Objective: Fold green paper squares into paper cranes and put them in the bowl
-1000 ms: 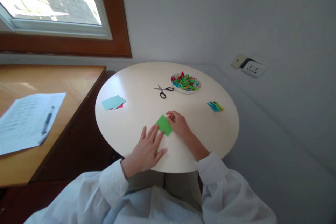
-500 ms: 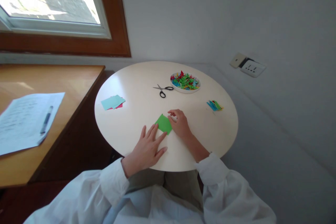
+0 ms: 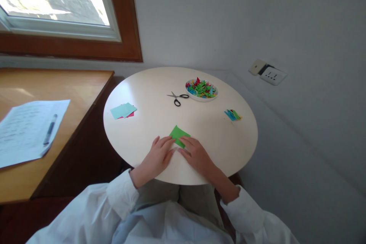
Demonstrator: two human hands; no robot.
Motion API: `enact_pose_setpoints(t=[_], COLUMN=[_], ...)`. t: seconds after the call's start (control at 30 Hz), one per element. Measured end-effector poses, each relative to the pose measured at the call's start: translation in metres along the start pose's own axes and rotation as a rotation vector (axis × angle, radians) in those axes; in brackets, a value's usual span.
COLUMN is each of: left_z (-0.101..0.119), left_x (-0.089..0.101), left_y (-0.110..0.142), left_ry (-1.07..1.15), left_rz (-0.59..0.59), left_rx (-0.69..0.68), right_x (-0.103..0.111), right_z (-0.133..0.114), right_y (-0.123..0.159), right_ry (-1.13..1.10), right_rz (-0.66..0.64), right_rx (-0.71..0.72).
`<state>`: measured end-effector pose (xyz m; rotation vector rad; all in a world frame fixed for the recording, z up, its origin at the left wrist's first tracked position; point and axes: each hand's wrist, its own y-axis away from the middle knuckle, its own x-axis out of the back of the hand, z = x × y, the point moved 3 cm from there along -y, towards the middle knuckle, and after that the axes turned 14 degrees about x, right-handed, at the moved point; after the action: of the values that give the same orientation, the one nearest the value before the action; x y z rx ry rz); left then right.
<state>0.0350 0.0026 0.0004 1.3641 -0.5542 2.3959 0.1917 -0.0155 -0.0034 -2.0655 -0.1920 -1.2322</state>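
Note:
A square of green paper (image 3: 178, 134) lies on the round white table in front of me, one corner pointing away. My left hand (image 3: 157, 156) has its bent fingers on the paper's left lower edge, the thumb drawn in close below them. On the lower right edge of the same sheet rest the fingertips of my right hand (image 3: 197, 156), its thumb also near the paper. Both hands look closed on the sheet, though the fingers partly cover its near corner.
Open scissors (image 3: 177, 98) with black handles lie beyond the paper, beside a white dish (image 3: 201, 99) of folded colourful paper pieces. Blue and red sheets (image 3: 123, 111) are at left, thin coloured pieces (image 3: 233, 114) at right. A wooden desk (image 3: 74, 95) holds written pages (image 3: 28, 129) and a pen (image 3: 50, 129).
My right hand has come down from the paper's right corner to its lower right edge. My left hand's spread fingers have drawn together and bent. The green paper has turned slightly.

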Motion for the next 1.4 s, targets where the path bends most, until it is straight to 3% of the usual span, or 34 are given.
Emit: enact_pose_setpoints(t=[0.13,0.33,0.9,1.4], left_z=[-0.013,-0.011,0.009,0.028], left_x=[0.004,0.008,0.022,0.024], left_y=[-0.012,-0.026,-0.039,-0.049], left_ry=[0.062,0.018,0.077,-0.075], left_rz=[0.029,-0.078,-0.127,-0.220], left_rx=[-0.043,-0.169,-0.066,-0.065], right_x=[0.003,0.003,0.014,0.017], right_z=[0.000,-0.001,0.000,-0.002], right_y=[0.000,0.001,-0.003,-0.002], right_ry=[-0.036,-0.069,-0.237,-0.260], right_rz=[0.016,0.053,0.143,0.172], right_rx=[-0.032,-0.013,-0.104,-0.088])
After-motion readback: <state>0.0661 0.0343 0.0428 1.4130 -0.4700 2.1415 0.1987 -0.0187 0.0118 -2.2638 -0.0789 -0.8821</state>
